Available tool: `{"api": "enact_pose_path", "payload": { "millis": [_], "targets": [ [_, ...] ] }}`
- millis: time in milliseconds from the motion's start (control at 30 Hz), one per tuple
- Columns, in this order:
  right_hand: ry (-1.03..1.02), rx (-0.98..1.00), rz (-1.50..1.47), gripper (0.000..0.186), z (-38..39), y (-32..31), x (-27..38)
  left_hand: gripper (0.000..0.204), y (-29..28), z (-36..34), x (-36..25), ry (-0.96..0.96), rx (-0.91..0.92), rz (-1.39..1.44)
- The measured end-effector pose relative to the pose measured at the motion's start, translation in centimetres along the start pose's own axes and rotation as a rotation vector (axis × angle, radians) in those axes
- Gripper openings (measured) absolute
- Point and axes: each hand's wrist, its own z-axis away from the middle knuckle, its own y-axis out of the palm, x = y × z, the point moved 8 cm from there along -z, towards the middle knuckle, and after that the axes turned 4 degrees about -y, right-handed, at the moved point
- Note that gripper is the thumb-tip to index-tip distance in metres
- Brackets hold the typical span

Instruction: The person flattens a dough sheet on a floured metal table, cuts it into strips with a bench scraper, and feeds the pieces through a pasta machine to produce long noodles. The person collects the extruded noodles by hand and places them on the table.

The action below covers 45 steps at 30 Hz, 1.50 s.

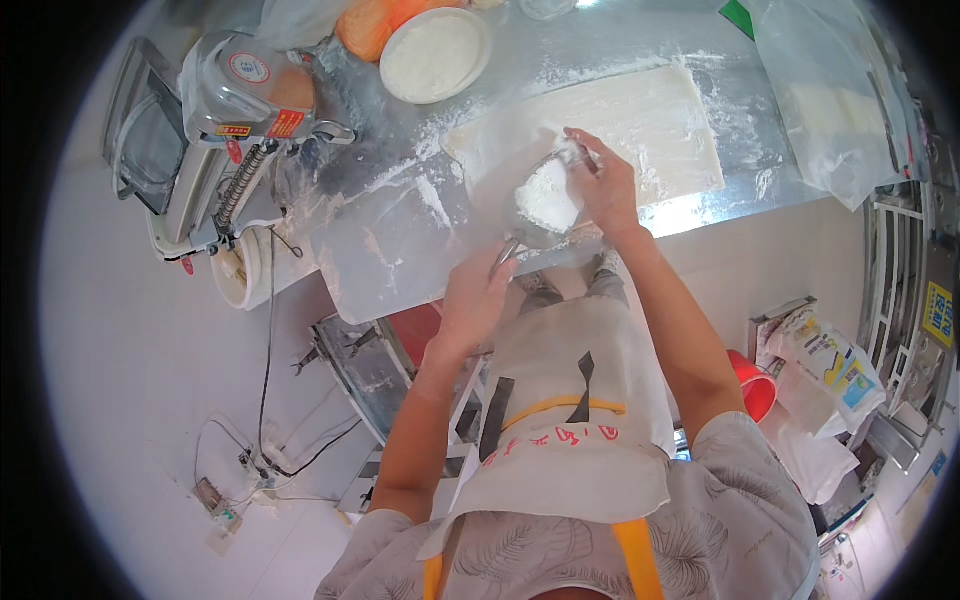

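Observation:
A round metal sieve [537, 238] with a handle hangs over the near edge of the table, holding a heap of white flour [548, 198]. My left hand [476, 296] is closed around its handle. On its far right side, my right hand [606, 188] has its fingers closed at the rim; the fingertips are partly hidden by flour. Beyond the sieve, a pale, flat rectangular sheet of dough [640, 130], dusted with flour, lies on the metal table [400, 235].
At the back left sit a white bowl of flour [437, 56] and an orange bag [368, 30]. A metal machine with rollers [215, 130] stands left, above a white bucket [238, 285]. Clear plastic bags [835, 110] lie at the right end; a red bucket [752, 385] is below.

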Motion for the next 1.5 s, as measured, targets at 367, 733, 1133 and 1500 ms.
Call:
{"api": "enact_pose_path", "payload": {
  "millis": [367, 733, 1133, 1500],
  "targets": [
    [-0.305, 0.062, 0.446, 0.051, 0.7, -10.4, -3.2, 0.031, -2.7, 2.1, 4.5, -0.218, -0.143, 0.242],
    [-0.331, 0.133, 0.843, 0.076, 2.3, 7.8, 1.0, 0.026, -7.7, 3.7, 15.2, -0.411, -0.346, 0.667],
    [-0.473, 0.388, 0.997, 0.070, -3.9, 12.3, 1.8, 0.026, -9.6, 3.4, 15.7, -0.399, -0.358, 0.686],
    [-0.355, 0.160, 1.277, 0.073, -7.8, -11.8, -5.3, 0.028, -7.7, 2.5, 13.5, -0.373, -0.270, 0.659]
  ]
}}
